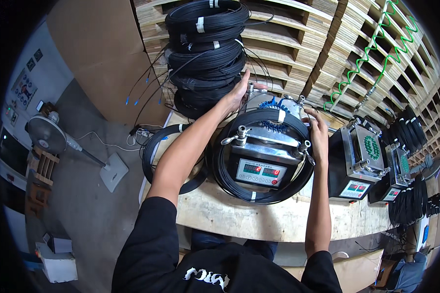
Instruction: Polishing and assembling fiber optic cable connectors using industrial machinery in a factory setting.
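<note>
A metal-topped polishing machine (264,146) with a lit red-digit panel (260,173) stands before me, corner posts with small levers on its top. A black cable coil (230,183) rings the machine, crossing its top and hanging round its front. Blue connectors (274,105) sit in a ring on the top plate. My left hand (237,95) is at the far-left post, thumb raised and fingers apart. My right hand (318,131) is at the machine's far-right side, fingers bent inward beside the coil; whatever they grip is hidden.
A tall stack of black cable coils (208,58) rises behind my left hand. Another coil (154,151) lies left on the wooden bench (220,212). Two similar machines (359,156) with green connectors stand right. Wooden pallets (288,44) back the bench; a fan (46,134) stands left.
</note>
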Motion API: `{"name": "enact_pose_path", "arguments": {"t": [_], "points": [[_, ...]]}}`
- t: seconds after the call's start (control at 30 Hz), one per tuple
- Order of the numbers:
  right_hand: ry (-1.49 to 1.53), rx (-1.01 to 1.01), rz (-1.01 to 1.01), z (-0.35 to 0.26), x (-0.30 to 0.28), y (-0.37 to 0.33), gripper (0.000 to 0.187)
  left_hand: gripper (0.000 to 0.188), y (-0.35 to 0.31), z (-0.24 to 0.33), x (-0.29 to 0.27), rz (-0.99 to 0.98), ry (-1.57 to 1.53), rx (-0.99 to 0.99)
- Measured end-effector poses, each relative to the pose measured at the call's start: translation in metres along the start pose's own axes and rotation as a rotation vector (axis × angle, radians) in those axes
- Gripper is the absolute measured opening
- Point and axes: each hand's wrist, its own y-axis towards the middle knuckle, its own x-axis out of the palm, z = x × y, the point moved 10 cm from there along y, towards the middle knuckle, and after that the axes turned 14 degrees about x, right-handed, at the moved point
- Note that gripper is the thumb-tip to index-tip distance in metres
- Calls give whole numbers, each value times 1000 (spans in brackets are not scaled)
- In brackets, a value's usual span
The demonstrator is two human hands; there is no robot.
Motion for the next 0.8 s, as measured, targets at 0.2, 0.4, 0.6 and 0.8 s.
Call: {"name": "enact_pose_path", "arguments": {"t": [0.2,0.4,0.6,0.8], "points": [[-65,-40,51,-5,0,-8,32,68,-38,14,-12,-4,-17,79],[46,-84,141,4,-25,-30,30,33,-196,128,18,419,978,828],[94,-167,353,7,-42,-78,28,17,-242,113,61,208,1219,887],[-61,-233,541,-13,-35,-145,23,8,-248,80,45,431,1325,883]]}}
